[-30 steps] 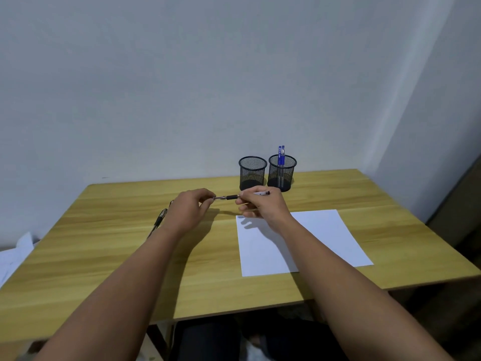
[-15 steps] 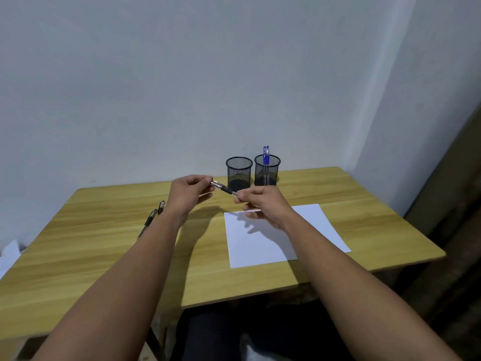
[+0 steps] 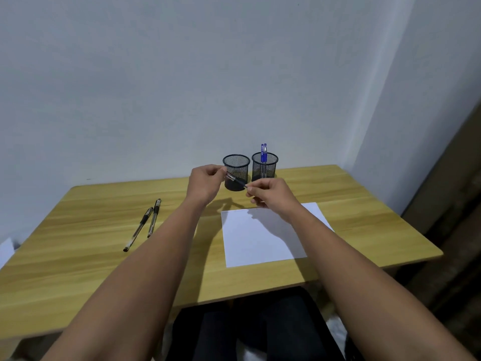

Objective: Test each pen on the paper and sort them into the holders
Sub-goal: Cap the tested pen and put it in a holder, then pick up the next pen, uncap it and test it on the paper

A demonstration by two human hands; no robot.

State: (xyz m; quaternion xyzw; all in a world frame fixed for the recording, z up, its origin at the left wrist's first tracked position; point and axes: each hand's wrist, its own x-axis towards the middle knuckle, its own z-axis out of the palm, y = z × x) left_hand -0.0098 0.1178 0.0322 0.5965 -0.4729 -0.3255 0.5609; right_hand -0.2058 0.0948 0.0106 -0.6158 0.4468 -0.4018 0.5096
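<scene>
Behind hands (image 3: pixel 205 185), pen (image 3: pixel 236 180) partly hidden.

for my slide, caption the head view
Both hands hold a pen above the paper.

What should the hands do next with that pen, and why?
Probably pull the cap off: the left hand and right hand each pinch an end of the dark pen, held above the wooden table, and the white paper sheet looks unmarked.
</scene>
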